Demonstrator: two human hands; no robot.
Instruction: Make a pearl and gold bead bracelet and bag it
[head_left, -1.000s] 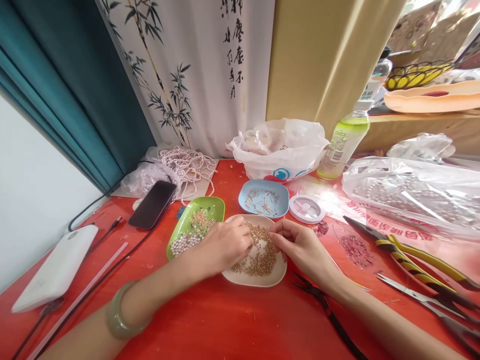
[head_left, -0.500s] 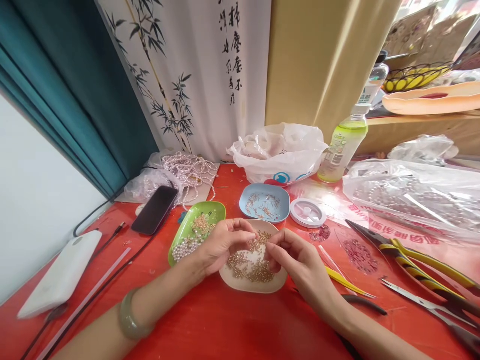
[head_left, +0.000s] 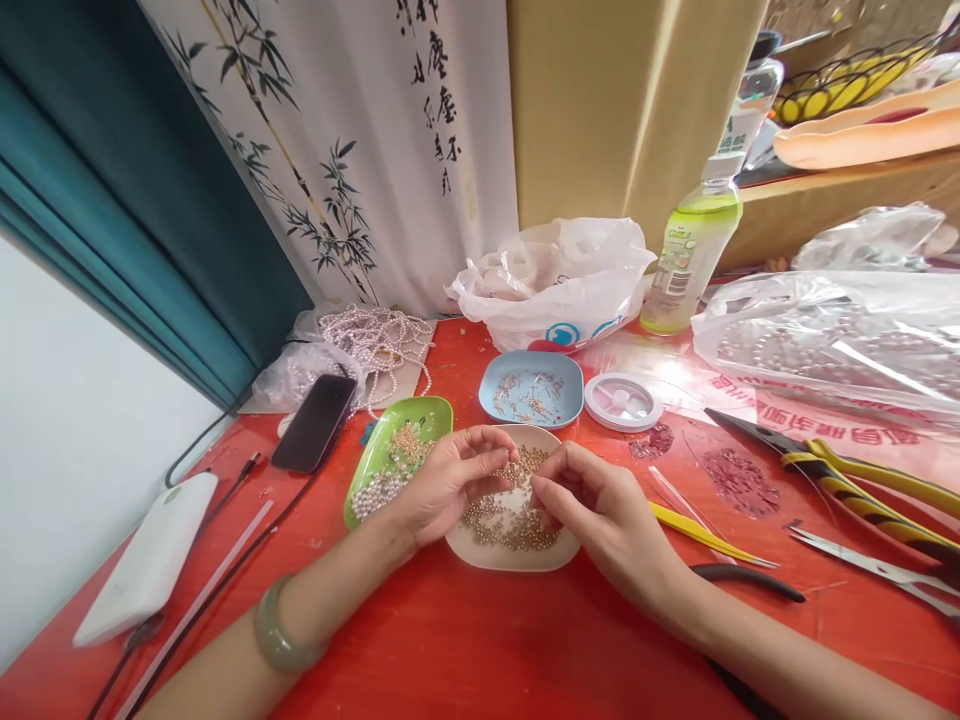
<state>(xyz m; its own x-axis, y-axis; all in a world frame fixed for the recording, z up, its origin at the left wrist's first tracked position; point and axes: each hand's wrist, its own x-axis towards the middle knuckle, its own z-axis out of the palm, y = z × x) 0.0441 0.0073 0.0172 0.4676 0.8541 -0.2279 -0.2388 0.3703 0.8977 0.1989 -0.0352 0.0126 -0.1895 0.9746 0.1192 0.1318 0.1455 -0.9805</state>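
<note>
Both hands hover over a cream dish of small gold beads. My left hand is closed in a pinch of thumb and forefinger; what sits at its fingertips is too small to name. Close by on the right, my right hand pinches too, its fingertips a short gap from the left ones, and I cannot make out what it holds. Left of the cream dish is a green dish with white pearl beads and gold bits. Behind stands a blue dish with small metal pins.
A phone, a white power bank and cables lie left. Pearl strands and a plastic bag are behind. At right are a bottle, a round lidded case, yellow tweezers, pliers and scissors.
The view has shifted slightly. My hands stay over the cream dish, still pinching, with the fingertips a little nearer each other.
</note>
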